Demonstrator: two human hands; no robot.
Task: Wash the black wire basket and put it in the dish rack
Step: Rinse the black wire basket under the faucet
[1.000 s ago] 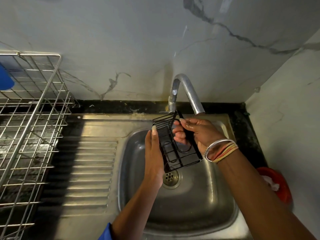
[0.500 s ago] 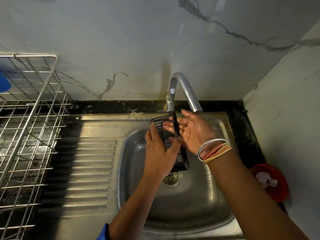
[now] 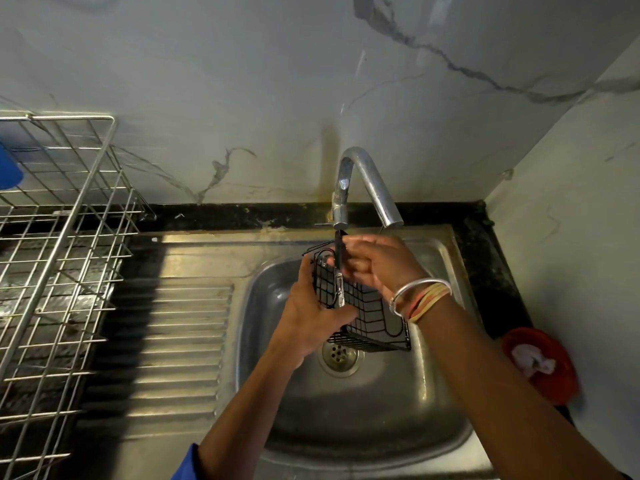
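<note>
The black wire basket [image 3: 372, 318] hangs tilted over the steel sink [image 3: 349, 403], above the drain and just below the tap spout. My left hand [image 3: 313, 311] grips its left side, thumb curled over the front rim. My right hand [image 3: 375, 263] is at the basket's top edge with fingers curled around the wires. Bangles ring my right wrist. The silver wire dish rack [image 3: 59, 258] stands on the counter at the far left.
The curved chrome tap [image 3: 363, 183] rises behind the sink. A ribbed steel drainboard [image 3: 173, 327] lies between rack and basin. A red bowl [image 3: 543, 363] with a white cloth sits at the right. A blue object [image 3: 8, 169] shows at the rack's far left.
The basket has turned, so its open grid face now shows to the right. My right hand went from flat and open to curled on the top edge. My left hand kept its hold.
</note>
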